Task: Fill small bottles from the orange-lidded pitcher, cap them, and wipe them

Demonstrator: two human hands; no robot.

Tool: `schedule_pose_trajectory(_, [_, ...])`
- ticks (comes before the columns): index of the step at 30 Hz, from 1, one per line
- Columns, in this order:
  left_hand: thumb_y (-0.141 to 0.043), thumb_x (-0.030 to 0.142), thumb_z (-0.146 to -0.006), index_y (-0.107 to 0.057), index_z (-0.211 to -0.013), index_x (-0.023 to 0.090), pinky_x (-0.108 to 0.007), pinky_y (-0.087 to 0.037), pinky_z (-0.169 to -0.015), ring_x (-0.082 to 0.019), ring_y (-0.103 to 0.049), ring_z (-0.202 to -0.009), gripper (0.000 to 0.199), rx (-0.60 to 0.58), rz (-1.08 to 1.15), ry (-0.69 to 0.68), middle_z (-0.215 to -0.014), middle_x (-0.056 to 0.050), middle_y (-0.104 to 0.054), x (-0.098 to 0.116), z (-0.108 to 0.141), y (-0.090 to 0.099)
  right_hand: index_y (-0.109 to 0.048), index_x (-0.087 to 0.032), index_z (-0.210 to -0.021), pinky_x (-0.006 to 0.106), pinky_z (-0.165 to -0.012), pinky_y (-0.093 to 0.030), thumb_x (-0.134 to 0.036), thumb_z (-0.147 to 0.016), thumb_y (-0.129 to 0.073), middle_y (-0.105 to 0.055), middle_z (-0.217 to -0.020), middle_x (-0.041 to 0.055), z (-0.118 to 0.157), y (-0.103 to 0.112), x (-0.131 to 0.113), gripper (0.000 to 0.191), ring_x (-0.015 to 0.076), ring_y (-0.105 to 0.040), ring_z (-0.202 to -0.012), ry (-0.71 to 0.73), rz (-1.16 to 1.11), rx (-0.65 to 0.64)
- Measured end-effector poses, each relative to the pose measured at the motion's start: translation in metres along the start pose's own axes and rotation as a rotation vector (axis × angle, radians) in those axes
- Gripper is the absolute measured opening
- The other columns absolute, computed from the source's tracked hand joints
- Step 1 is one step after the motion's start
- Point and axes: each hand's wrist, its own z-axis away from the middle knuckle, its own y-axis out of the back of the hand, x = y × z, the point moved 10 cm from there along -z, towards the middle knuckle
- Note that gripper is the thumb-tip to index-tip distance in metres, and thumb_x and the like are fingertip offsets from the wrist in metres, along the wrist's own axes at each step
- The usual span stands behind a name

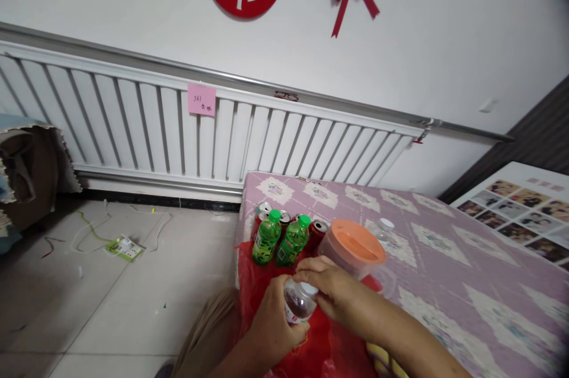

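Observation:
A clear plastic bottle (299,302) with a white cap and a label stands above a red plastic bag (260,289). My left hand (278,322) is wrapped round the bottle's body from the left. With its fingers bent over the white cap (309,288), my right hand (329,286) grips the top from the right. Just beyond the hands are two green bottles (292,242) with bright green caps. Behind them stand several red drink cans (317,234), partly hidden. A clear container with an orange lid (358,242) sits right of the cans.
All this rests on a bed or table with a purple patterned cover (338,194). Another clear bottle (384,230) is behind the container. A white radiator (151,123) lines the wall. Cables and a green card (125,247) lie on the tiled floor. A photo board (524,206) leans at right.

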Motion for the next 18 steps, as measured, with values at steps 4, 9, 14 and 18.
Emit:
schedule_pose_trajectory(4, [-0.073, 0.012, -0.060, -0.050, -0.128, 0.016, -0.044, -0.043, -0.105, -0.033, -0.057, -0.117, 0.072, 0.009, 0.000, -0.010, -0.125, -0.013, -0.061, -0.001, 0.000, 0.001, -0.067, -0.025, -0.107, 0.033, -0.090, -0.045, 0.001, -0.079, -0.051, -0.064, -0.107, 0.0033, 0.000, 0.001, 0.004, 0.041, 0.0183, -0.058, -0.099, -0.004, -0.055, -0.001])
schedule_pose_trajectory(9, [-0.073, 0.011, -0.060, -0.047, -0.128, 0.016, -0.042, -0.044, -0.104, -0.031, -0.057, -0.117, 0.073, -0.014, 0.005, 0.002, -0.125, -0.012, -0.060, -0.002, 0.000, -0.002, -0.067, -0.022, -0.106, 0.035, -0.089, -0.047, -0.002, -0.078, -0.054, -0.065, -0.106, 0.0057, -0.002, -0.002, 0.009, 0.037, 0.0208, -0.059, -0.098, -0.016, -0.069, -0.030])
schedule_pose_trajectory(14, [-0.071, 0.010, -0.061, -0.046, -0.127, 0.016, -0.043, -0.044, -0.101, -0.031, -0.057, -0.115, 0.071, -0.027, -0.027, 0.012, -0.123, -0.013, -0.059, -0.001, 0.001, -0.003, -0.067, -0.019, -0.097, 0.032, -0.080, -0.047, -0.009, -0.082, -0.059, -0.064, -0.097, 0.0059, -0.003, -0.001, 0.013, 0.021, 0.0212, -0.059, -0.090, -0.104, -0.039, -0.036])
schedule_pose_trajectory(18, [-0.070, 0.009, -0.061, -0.046, -0.126, 0.018, -0.043, -0.044, -0.101, -0.030, -0.057, -0.114, 0.070, -0.013, -0.023, 0.001, -0.122, -0.013, -0.060, -0.002, 0.001, -0.003, -0.067, -0.018, -0.087, 0.028, -0.070, -0.043, -0.016, -0.079, -0.068, -0.061, -0.090, 0.0042, -0.002, 0.001, 0.021, 0.009, 0.0186, -0.059, -0.079, -0.264, 0.062, -0.027])
